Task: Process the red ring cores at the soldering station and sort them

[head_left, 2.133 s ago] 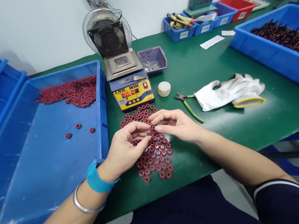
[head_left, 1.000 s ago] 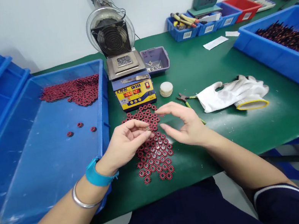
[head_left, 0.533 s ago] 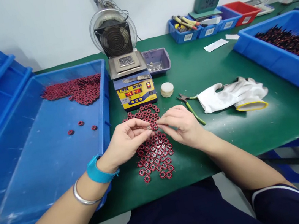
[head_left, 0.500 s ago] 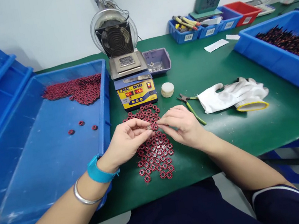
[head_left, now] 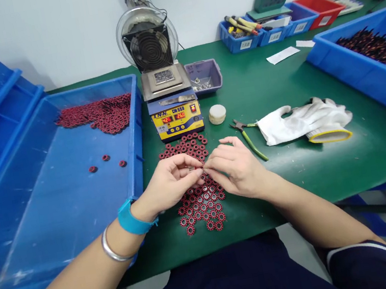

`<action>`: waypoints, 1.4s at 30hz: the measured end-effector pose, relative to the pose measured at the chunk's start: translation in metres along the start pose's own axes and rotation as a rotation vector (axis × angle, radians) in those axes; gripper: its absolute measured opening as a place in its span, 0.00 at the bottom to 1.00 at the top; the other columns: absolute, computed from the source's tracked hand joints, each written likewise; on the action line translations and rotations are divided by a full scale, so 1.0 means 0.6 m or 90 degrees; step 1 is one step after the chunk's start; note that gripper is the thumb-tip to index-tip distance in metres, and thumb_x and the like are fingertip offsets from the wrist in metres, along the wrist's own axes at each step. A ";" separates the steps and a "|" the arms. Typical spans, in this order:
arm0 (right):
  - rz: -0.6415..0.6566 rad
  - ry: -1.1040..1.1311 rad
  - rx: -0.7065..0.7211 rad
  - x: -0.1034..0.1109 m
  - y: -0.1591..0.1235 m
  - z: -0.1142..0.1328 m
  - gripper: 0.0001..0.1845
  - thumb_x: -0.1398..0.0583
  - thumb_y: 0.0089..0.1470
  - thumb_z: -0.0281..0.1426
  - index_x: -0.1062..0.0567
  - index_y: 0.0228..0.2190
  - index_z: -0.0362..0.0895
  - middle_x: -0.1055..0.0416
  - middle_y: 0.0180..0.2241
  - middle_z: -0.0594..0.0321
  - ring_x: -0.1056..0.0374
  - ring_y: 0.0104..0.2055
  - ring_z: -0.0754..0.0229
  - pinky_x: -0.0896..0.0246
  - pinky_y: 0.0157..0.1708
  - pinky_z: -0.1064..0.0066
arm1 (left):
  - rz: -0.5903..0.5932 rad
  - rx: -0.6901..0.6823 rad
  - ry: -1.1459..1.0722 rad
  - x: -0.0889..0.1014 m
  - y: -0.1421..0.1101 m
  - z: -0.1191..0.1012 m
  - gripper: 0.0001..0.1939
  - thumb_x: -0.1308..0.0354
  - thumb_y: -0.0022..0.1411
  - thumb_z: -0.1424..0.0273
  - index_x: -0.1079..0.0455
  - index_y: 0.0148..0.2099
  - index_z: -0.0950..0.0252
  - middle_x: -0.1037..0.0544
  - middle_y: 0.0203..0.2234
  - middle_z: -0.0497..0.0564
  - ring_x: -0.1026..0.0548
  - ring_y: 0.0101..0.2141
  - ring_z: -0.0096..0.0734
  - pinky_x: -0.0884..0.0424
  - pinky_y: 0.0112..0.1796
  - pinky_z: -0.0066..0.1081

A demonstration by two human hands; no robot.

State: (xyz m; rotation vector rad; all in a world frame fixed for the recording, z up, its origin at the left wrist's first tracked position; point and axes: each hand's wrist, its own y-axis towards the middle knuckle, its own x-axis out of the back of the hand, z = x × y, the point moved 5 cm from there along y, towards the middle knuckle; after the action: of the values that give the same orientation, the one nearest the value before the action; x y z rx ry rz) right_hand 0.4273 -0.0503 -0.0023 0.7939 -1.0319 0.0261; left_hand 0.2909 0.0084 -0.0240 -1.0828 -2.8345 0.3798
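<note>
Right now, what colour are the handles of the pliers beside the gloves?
The pliers' handles are green, seen in the head view.

head-worn camera, looking forward and down, close above the hands (head_left: 209, 174)

shiny smooth green tabletop (head_left: 261, 87) | white knitted cloth gloves (head_left: 297, 122), soft, matt | big blue plastic tray (head_left: 55, 188), smooth, scuffed

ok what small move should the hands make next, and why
I'd hold the left hand still and ease the right hand slightly aside: their fingertips meet above the red rings, and whatever sits between them is too hidden to tell, so a small gap would probably let it be checked.
</note>
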 end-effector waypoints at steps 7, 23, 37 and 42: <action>0.009 -0.046 0.030 -0.001 -0.002 0.009 0.10 0.47 0.60 0.25 0.27 0.31 0.43 0.27 0.27 0.64 0.37 0.30 0.63 0.50 0.51 0.61 | 0.033 0.049 0.029 0.000 -0.003 0.000 0.12 0.35 0.53 0.69 0.28 0.39 0.69 0.20 0.24 0.52 0.20 0.28 0.32 0.24 0.31 0.28; 0.007 -0.004 0.030 -0.013 -0.005 0.011 0.10 0.46 0.60 0.25 0.26 0.31 0.42 0.26 0.29 0.63 0.34 0.32 0.64 0.48 0.50 0.64 | 0.059 0.097 0.049 -0.006 -0.004 0.000 0.08 0.40 0.56 0.70 0.34 0.28 0.68 0.26 0.16 0.45 0.28 0.18 0.20 0.30 0.23 0.19; -0.020 0.274 -0.119 -0.004 0.003 -0.024 0.04 0.42 0.56 0.27 0.27 0.30 0.42 0.28 0.26 0.63 0.33 0.29 0.64 0.39 0.36 0.68 | 0.040 0.069 0.036 -0.001 -0.006 -0.003 0.04 0.42 0.52 0.74 0.34 0.27 0.68 0.26 0.18 0.45 0.28 0.19 0.19 0.30 0.22 0.19; -0.005 0.300 -0.103 -0.024 0.000 -0.011 0.04 0.42 0.57 0.26 0.28 0.29 0.42 0.29 0.26 0.64 0.34 0.29 0.66 0.39 0.35 0.70 | 0.023 0.076 0.048 -0.002 -0.006 -0.002 0.05 0.42 0.54 0.73 0.34 0.27 0.68 0.27 0.16 0.45 0.28 0.18 0.20 0.29 0.23 0.20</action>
State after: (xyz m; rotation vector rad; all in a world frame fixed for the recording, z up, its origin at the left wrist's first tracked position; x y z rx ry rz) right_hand 0.4248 -0.0413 -0.0149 0.6054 -0.5759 0.1163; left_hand 0.2900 0.0053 -0.0219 -1.1008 -2.6922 0.4935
